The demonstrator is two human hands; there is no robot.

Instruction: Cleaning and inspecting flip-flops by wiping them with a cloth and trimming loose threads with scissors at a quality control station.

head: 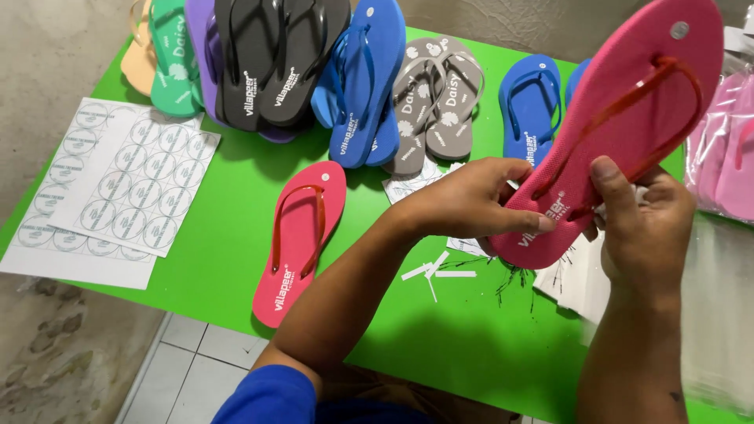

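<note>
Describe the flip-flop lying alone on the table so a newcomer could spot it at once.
On the green table, look below the stacked pile of flip-flops, right of the sticker sheets. The pink flip-flop lies flat by itself, red-strapped, unlike its twin held up in both hands.

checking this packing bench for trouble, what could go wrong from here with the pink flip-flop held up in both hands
1. The left hand and right hand pinch only the heel of the pink flip-flop; its raised toe end could flop or slip.
2. Thin black pins lie scattered right under the hands and might prick a finger or get swept off the green table.
3. The leaning flip-flop stack behind could topple if bumped.
</note>
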